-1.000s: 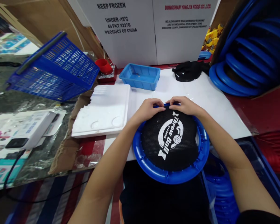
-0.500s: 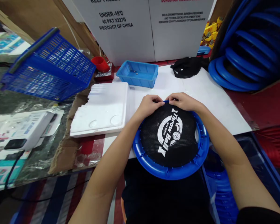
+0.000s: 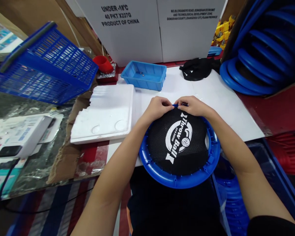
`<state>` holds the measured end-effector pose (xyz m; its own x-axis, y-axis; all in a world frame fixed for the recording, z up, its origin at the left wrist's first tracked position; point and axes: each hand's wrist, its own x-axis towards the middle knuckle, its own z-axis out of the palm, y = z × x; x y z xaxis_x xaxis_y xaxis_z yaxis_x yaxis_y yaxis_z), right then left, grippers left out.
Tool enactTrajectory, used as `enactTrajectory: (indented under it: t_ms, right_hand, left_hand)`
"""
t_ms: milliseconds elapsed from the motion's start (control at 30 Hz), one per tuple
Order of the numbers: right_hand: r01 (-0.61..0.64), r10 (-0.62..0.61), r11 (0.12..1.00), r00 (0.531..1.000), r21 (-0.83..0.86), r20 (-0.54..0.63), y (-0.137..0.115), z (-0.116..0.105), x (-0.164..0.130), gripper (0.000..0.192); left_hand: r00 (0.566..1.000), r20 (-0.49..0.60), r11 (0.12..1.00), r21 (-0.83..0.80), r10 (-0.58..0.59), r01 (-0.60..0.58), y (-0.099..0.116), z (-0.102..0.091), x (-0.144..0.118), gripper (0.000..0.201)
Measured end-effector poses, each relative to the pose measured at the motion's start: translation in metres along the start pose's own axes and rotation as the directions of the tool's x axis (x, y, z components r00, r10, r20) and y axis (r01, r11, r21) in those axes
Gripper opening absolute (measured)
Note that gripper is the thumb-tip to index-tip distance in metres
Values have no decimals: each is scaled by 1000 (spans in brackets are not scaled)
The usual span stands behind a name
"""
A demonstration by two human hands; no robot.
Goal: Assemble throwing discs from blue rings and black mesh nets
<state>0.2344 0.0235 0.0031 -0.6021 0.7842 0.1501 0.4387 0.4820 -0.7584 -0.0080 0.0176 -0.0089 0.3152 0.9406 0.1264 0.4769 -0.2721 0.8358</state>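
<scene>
A round blue plastic ring (image 3: 178,182) lies tilted at the table's near edge, over my lap. Black mesh fabric (image 3: 157,141) printed with white "Throw Ball" lettering spans its inside, and a small gap shows between mesh and ring on the right. My left hand (image 3: 159,107) pinches the mesh edge at the ring's far side with thumb and fingers. Close beside it, my right hand (image 3: 190,105) pinches the same edge, the fingertips of both nearly touching. The exact grip under the fingertips is partly hidden.
Beyond the hands stand a light blue tray (image 3: 147,78) with a few small metal pieces and a black mesh pile (image 3: 196,69). Left are a white foam slab (image 3: 103,111) and a blue basket (image 3: 46,65). More blue rings (image 3: 250,72) are stacked right.
The view has shifted slightly, so the background sits a little higher and further left. Both hands keep pinching the mesh edge in nearly the same place.
</scene>
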Motion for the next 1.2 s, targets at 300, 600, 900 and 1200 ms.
enactTrajectory:
  t_ms: [300,600,900,1200]
  right_hand:
    - [-80,86,996,912,31,-402,5,-23,-8,23]
    - [-108,91,994,877,-8,-472,14,-37,-16,34]
    - [-93,82,996,912,-8,-402,7,-29,-16,33]
    - [91,31,877,969,473,-244,-10,-26,-15,45]
  left_hand:
    - [980,21,976,91,197,-198,9,-15,-19,17]
    - [943,237,867,388,235,-314,22,-28,-34,18]
    - [943,221,791,515,249,-330,21,-11,-33,29]
    - [812,342,719,382,474,-581,27,2,-33,35]
